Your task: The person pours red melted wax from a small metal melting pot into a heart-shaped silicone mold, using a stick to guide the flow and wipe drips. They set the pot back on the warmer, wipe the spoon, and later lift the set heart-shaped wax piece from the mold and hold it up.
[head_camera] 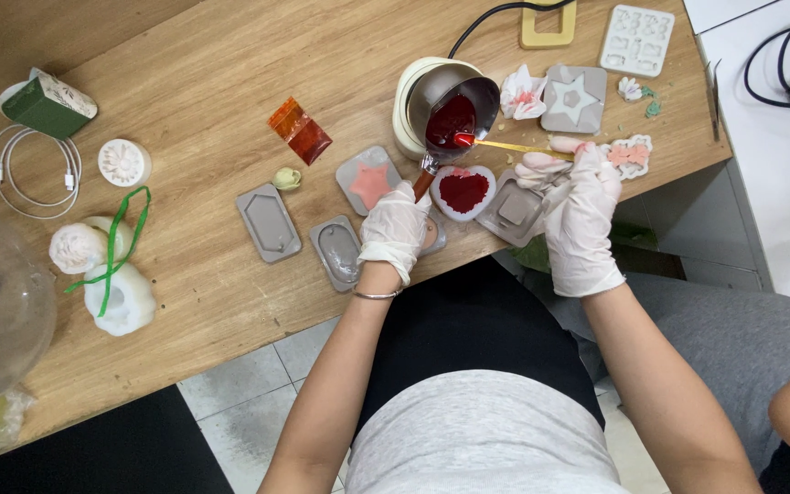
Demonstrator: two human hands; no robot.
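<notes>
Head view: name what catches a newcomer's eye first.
The small metal pot of dark red liquid at the desk's middle, tilted by the gloved left hand over a white heart-shaped mould filled with red. The gloved right hand holds a thin yellow stick into the pot.

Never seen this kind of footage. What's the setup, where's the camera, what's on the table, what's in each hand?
There is no machine: a person works with two gloved hands. The single picture comes from a camera on their head, looking down at a wooden table.

The left hand grips the handle of a small metal pot, tilted, with dark red liquid inside. Below its lip sits a white heart mould already filled red.

The right hand holds a thin yellow stick; its red-coated tip reaches into the pot.

Around them lie grey moulds, one with a pink star, a clear tray mould, an orange packet, a white cable and white flower-shaped pieces.
</notes>
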